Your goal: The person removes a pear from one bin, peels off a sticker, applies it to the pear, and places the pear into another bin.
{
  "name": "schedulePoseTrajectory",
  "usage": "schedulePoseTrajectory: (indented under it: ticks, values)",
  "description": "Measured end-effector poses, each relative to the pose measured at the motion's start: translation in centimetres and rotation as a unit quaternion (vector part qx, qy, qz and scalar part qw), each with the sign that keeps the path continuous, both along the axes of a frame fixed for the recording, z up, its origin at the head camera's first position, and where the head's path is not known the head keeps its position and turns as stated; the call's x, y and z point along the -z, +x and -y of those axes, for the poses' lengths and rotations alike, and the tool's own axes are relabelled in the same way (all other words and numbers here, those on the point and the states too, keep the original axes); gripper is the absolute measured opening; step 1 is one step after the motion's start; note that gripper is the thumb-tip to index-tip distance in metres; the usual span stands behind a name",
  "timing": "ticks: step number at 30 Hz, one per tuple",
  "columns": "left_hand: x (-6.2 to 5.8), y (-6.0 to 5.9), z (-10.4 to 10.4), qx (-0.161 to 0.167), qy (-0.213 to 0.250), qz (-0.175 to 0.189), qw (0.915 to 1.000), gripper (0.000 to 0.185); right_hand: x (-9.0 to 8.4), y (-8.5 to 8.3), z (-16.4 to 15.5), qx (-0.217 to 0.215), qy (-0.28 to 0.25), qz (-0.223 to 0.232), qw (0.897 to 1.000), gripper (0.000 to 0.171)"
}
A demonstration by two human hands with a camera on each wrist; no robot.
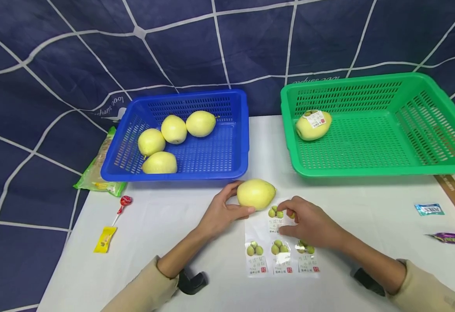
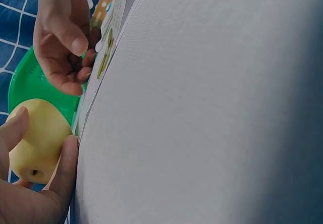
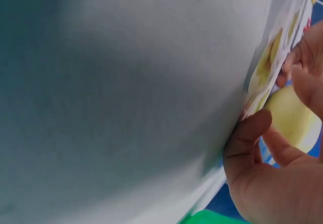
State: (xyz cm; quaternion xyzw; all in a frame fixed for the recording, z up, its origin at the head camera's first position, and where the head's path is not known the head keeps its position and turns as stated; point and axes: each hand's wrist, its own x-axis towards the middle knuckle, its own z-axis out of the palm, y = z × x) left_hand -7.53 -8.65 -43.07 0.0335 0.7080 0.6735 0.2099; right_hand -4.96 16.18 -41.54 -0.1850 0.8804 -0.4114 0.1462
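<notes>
My left hand (image 1: 220,211) grips a yellow pear (image 1: 256,193) on the white table, thumb in front and fingers behind; the left wrist view shows the pear's dimpled end (image 2: 34,173). Just right of it lies a sheet of pear-picture stickers (image 1: 256,233), three labels in its near row. Over the sheet's far row is my right hand (image 1: 312,225), its index fingertip right at a label and its thumb (image 3: 306,90) spread apart from the index. Part of that row is hidden beneath this hand.
A blue basket (image 1: 180,177) at the back left holds several pears. At the back right, a green basket (image 1: 367,171) contains one labelled pear (image 1: 314,125). Wrapped sweets lie at both sides, among them a red lollipop (image 1: 125,201) and a purple candy (image 1: 453,238).
</notes>
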Motion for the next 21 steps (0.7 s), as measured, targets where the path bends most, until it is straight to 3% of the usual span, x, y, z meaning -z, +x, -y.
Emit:
schedulePoseTrajectory:
  ticks: [5,13,16,21]
  values:
    - [-0.1,-0.1,-0.1,-0.002,-0.004,-0.001,1.0000,0.073,0.3,0.5,0.9,-0.030,0.051,-0.078,0.995,0.030]
    - [-0.2,0.0,0.0,-0.004,-0.004,0.002,1.0000,0.072,0.2,0.5,2.6,-0.021,0.160,-0.098,0.982,0.033]
    - [-0.3,0.0,0.0,-0.004,-0.003,0.003,1.0000,0.073,0.2,0.4,2.7,-0.023,0.162,-0.110,0.980,0.029]
    - [-0.4,-0.1,-0.1,-0.005,-0.003,0.004,1.0000,0.073,0.1,0.2,2.2,-0.040,0.126,-0.103,0.986,0.018]
